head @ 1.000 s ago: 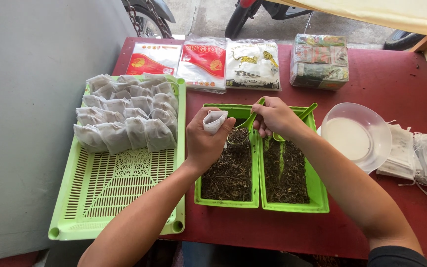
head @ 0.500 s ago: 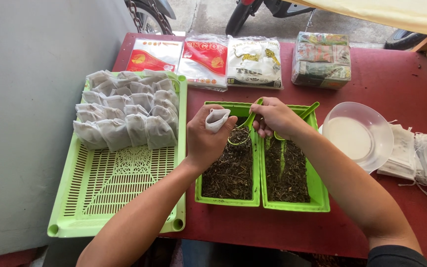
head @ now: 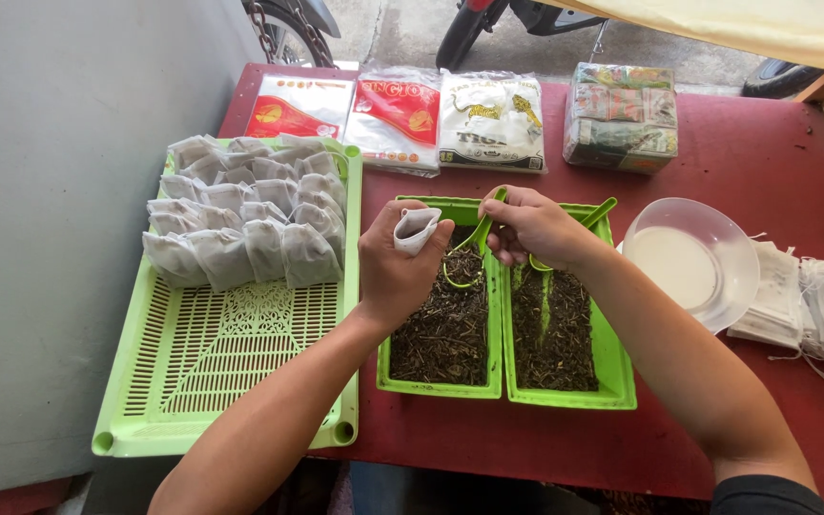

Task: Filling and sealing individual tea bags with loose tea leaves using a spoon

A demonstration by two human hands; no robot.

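Fingers of left hand [head: 395, 267] around white pouch [head: 416, 229], right hand [head: 529, 225] gripping green scoop [head: 471, 250].

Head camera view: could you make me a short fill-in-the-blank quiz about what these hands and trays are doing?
1. The left hand holds a small white ____ open.
2. The right hand grips a ____ scoop.
3. The filled pouches lie in the slotted tray on the person's ____ side.

Missing words: pouch; green; left
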